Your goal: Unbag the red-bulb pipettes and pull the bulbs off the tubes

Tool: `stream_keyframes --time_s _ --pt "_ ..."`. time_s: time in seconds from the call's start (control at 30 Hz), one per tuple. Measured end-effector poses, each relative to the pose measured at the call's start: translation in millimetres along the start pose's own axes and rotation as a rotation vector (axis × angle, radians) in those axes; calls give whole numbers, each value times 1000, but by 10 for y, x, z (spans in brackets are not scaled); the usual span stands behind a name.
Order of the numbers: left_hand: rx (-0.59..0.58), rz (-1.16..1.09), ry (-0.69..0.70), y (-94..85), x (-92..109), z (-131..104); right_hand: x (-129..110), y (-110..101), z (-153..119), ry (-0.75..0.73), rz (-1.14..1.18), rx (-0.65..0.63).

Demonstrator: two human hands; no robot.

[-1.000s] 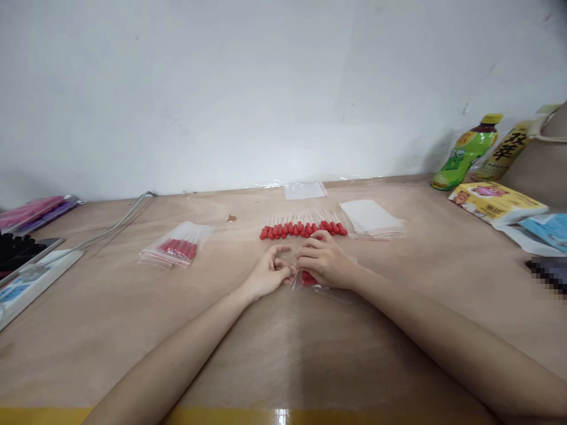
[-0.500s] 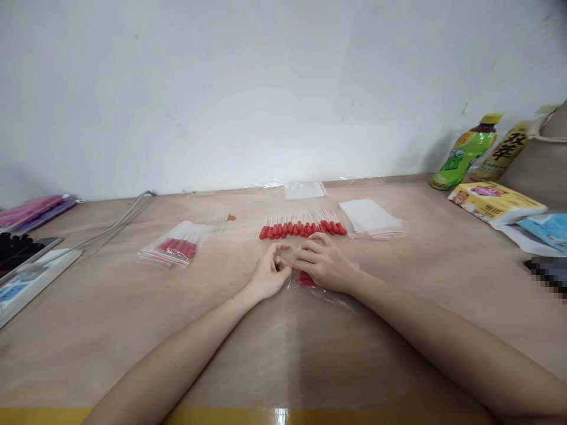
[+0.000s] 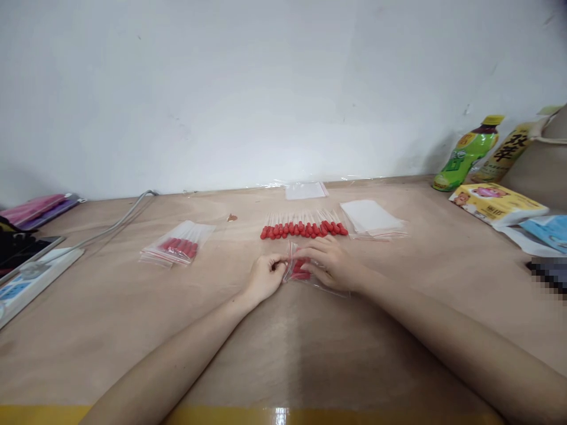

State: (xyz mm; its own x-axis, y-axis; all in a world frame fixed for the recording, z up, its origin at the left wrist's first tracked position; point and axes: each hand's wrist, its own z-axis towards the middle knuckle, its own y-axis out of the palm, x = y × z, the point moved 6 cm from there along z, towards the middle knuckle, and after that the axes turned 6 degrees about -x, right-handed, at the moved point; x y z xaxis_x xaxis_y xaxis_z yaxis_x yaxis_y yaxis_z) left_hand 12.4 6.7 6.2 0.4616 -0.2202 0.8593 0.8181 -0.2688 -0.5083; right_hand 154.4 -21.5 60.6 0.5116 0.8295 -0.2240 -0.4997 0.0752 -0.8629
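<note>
Both hands meet over a small clear bag with red-tipped pieces inside, lying on the wooden surface.

Left hand: fingers curled, grip pinching the bag's near-left edge between thumb and fingertips. Right hand: palm down over the bag's right half, fingertips pressed on the plastic; its grip is closed on the bag. The bag lies flat between the two grips, its red contents showing in the gap between the hands.

Just beyond the grips: a row of red-tipped sticks, side by side, red ends toward the hands, not touched. Beyond and right of the right grip: a stack of empty clear bags. Farther back, a single flat bag near the wall. Well to the left of the left grip: a filled bag of the same red pieces.

Far right: a green bottle, tilted, and a yellow packet. Far left: a white power strip with a grey cable.
</note>
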Motion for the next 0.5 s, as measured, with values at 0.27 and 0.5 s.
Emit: stream_keyframes --time_s 0.27,0.5 --pt "79 309 90 -96 173 -76 358 -7 -538 417 98 -35" --pt "-150 196 93 -61 233 -113 394 77 -579 431 117 -9"
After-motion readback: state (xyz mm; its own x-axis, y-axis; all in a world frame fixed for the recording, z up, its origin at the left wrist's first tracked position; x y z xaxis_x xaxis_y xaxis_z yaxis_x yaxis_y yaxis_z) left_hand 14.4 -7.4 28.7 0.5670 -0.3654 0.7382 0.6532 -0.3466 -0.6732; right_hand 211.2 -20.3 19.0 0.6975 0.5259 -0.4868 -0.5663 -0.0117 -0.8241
